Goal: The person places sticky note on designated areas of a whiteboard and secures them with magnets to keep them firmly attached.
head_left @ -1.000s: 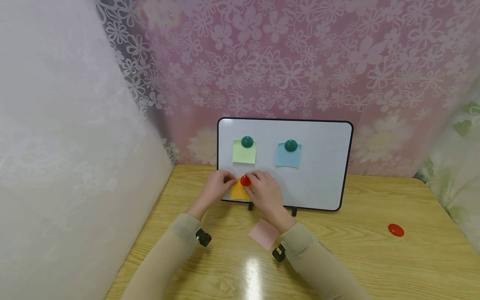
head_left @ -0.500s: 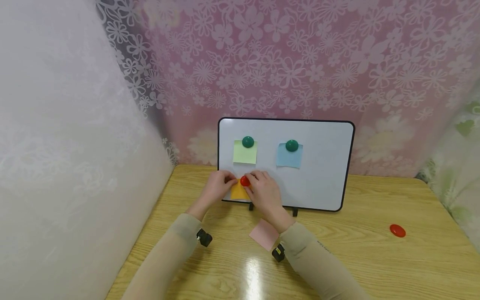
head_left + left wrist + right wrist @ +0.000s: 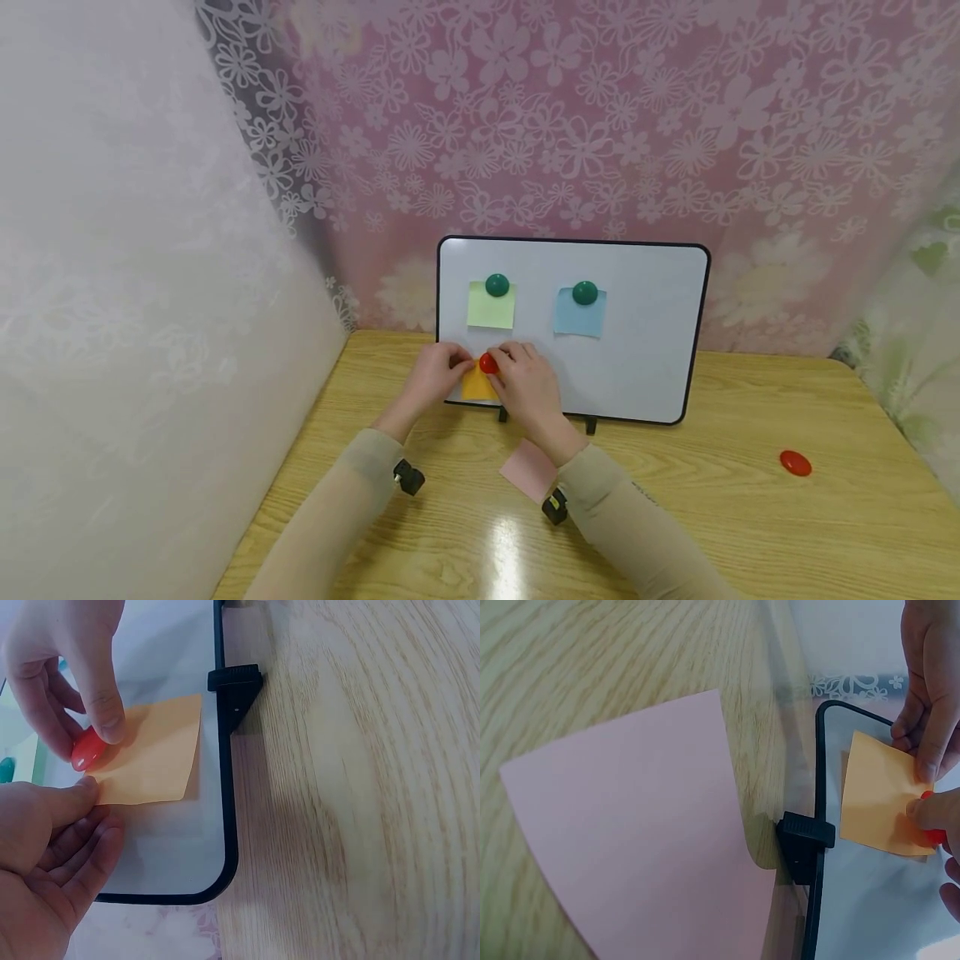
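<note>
An orange sticky note (image 3: 157,754) lies against the lower left of the small whiteboard (image 3: 637,350). My left hand (image 3: 437,368) pinches the note's upper left corner between thumb and fingers. With thumb and fingertips, my right hand (image 3: 531,385) grips a round red magnet (image 3: 88,748) at the note's top edge. Above, a green magnet (image 3: 497,285) sits on a pale green note (image 3: 491,310). Another green magnet (image 3: 585,292) is over a blue note (image 3: 580,317) to the right.
A pink sticky note (image 3: 645,832) lies on the wooden table (image 3: 712,533) below the right forearm. At the right rests a second red magnet (image 3: 796,463). Black feet (image 3: 236,690) support the board's lower edge. A floral curtain (image 3: 600,125) hangs behind.
The red magnet and the right hand have shifted very slightly left over the orange note. The left hand keeps its pinch on the corner.
</note>
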Motion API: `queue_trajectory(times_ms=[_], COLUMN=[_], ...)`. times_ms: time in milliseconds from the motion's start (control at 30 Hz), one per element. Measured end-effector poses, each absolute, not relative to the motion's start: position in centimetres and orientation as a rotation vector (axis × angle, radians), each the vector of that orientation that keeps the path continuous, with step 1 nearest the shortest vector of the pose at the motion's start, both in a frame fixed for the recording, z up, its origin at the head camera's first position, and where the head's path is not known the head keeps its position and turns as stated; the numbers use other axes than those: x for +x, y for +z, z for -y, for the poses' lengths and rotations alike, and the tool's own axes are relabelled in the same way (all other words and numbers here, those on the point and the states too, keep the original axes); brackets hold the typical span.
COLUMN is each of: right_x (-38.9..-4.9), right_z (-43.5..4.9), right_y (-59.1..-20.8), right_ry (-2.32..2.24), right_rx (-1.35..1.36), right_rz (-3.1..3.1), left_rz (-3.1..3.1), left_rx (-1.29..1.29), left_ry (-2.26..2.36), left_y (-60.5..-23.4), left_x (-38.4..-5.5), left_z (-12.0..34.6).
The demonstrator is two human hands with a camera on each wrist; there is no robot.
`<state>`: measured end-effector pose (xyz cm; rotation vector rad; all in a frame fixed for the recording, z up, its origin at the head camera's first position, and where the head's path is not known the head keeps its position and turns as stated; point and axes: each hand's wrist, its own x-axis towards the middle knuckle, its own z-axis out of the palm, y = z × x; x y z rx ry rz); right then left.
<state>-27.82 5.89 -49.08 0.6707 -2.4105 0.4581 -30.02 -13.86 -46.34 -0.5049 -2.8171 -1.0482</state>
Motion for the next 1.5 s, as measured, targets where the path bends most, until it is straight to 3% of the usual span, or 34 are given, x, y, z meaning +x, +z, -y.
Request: queue_trajectory(times_ms=[1500], right_x=[-26.2], right_z=[-7.5], right_y=[-49.2], right_ry=[0.573], right_rx=[0.586], right_rz=[2.468], left_rz=[2.763], left_rx=[-0.45], left_ry=[-1.168], left_y=[-48.0], left_x=[-29.4], left_z=[14.4])
